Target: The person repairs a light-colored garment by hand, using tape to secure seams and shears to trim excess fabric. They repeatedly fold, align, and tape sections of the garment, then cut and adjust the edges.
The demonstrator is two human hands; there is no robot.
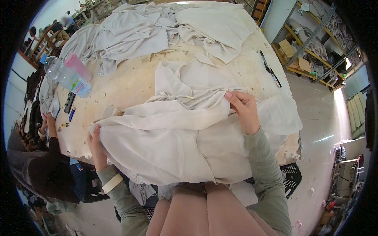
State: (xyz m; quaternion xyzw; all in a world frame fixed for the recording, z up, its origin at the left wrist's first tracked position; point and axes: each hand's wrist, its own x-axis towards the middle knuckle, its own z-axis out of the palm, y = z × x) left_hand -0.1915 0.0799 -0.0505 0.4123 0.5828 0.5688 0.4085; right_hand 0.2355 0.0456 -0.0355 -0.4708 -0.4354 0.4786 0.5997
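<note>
A pale beige garment [169,145] of thin cloth lies spread over the near edge of the table and hangs down toward my lap. A knotted tie [167,96] runs across its gathered middle. My left hand [95,141] holds the garment's left edge, thumb on top and the other fingers mostly hidden beneath. Higher up on the right, my right hand [244,108] pinches the cloth between thumb and forefinger, at the right end of the gathered band. Loose cloth reaches past my right wrist to the table's right edge.
More pale garments [134,33] are heaped at the table's far side. A clear plastic bottle [65,74], a pink cup [78,67] and a blue marker [72,115] are at the left. Black pens [271,70] lie right. A co-worker [49,169] sits left; metal shelves [311,47] stand right.
</note>
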